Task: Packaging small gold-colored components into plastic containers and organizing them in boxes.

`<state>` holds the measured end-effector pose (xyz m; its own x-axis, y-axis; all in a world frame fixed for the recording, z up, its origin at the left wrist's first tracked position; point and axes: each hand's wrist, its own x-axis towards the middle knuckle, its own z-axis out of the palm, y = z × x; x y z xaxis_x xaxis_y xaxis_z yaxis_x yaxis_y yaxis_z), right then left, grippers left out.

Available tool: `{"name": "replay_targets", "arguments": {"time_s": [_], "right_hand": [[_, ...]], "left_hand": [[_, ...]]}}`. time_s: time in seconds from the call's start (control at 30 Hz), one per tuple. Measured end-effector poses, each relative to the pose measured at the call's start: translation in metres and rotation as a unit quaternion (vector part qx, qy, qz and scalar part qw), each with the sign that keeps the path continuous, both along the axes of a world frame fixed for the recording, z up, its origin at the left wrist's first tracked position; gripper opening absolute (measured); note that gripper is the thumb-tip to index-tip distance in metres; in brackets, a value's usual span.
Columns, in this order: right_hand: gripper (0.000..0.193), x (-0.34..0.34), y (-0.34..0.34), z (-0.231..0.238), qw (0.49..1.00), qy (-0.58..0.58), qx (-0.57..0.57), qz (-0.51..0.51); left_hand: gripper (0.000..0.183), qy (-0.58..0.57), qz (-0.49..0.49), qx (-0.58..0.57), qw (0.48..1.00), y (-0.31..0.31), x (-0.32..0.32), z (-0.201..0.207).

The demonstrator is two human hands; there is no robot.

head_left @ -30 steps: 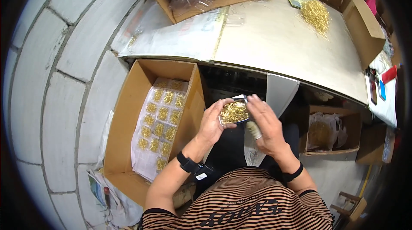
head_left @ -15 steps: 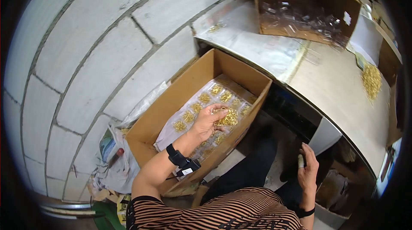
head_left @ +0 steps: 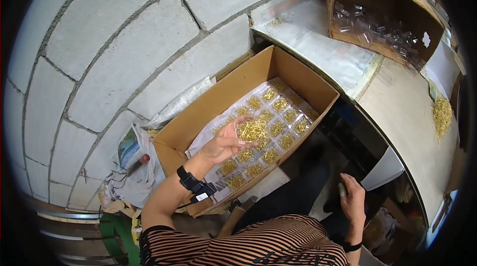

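Over the cardboard box (head_left: pixel 238 81), my left hand (head_left: pixel 223 148) grips a small clear plastic box (head_left: pixel 252 132) full of thin gold-coloured metal pieces, thumb on the near side. Below it, rows of similar clear boxes (head_left: pixel 287 141) with gold pieces stand on a white sheet inside the cardboard box. The left hand and forearm hide part of these rows. My right hand (head_left: pixel 354 197) hangs loosely near my leg at the lower right, open and holding nothing that I can see. One of its fingers has a pale wrap.
On the worktop (head_left: pixel 392 92) at right lies a heap of gold pieces (head_left: pixel 441 117). An open carton (head_left: pixel 385 50) there holds clear plastic boxes. A block wall (head_left: pixel 144 42) runs along the left. Plastic bags (head_left: pixel 139 166) lie beside the cardboard box.
My left hand has turned, so the clear box now shows more of its gold contents, and it sits slightly lower over the rows. The right hand's fingers are more bent. The view has shifted.
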<state>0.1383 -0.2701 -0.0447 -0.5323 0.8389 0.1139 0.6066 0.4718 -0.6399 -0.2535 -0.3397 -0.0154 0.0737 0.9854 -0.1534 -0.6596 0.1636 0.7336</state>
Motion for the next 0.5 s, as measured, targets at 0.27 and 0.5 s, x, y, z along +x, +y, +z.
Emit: {"name": "replay_targets", "arguments": {"time_s": [0.27, 0.5], "right_hand": [[0.052, -0.004, -0.007, -0.004, 0.999, -0.016, -0.021, 0.03], [0.041, -0.027, 0.0, 0.022, 0.992, 0.062, 0.107, 0.038]], "left_hand": [[0.059, 0.042, 0.023, -0.021, 0.999, 0.0, 0.004, -0.012], [0.042, 0.027, -0.027, -0.052, 0.998, 0.026, 0.037, -0.017]]}}
